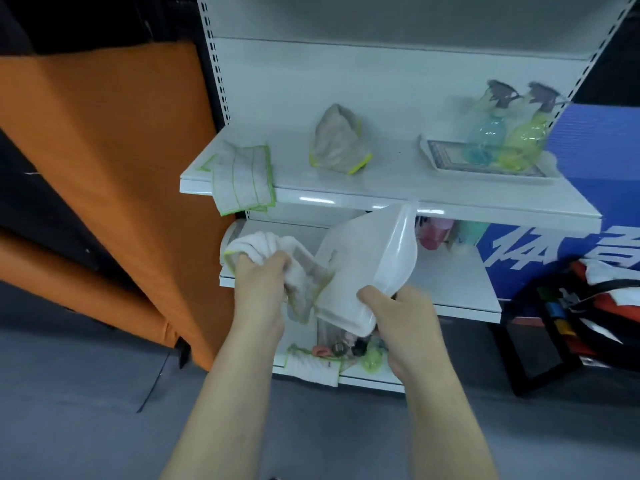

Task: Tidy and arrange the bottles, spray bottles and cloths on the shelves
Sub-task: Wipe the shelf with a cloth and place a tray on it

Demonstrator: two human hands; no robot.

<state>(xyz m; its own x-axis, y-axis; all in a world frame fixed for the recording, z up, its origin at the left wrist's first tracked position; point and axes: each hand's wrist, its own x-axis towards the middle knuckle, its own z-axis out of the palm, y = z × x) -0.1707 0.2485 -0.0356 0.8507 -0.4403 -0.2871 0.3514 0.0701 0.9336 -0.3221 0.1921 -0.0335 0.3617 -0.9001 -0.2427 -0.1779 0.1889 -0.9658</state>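
My left hand [260, 289] grips a bunched white cloth with green edging [273, 251] in front of the middle shelf [460, 289]. My right hand [403, 317] holds a white translucent plastic tray [367, 268] tilted up on edge beside the cloth. On the upper shelf [398, 199] a folded green-edged cloth [242, 178] hangs over the front left edge. A crumpled grey cloth [337, 142] stands in the middle. At the right a blue spray bottle [486, 133] and a yellow-green spray bottle [526, 133] stand on a patterned tray [450, 161].
Pink and teal bottles [436, 233] stand at the back of the middle shelf. The bottom shelf holds another cloth [311, 365] and small mixed items [349, 348]. An orange panel [104, 168] is on the left; a blue sign [595, 168] and a black crate [568, 323] are on the right.
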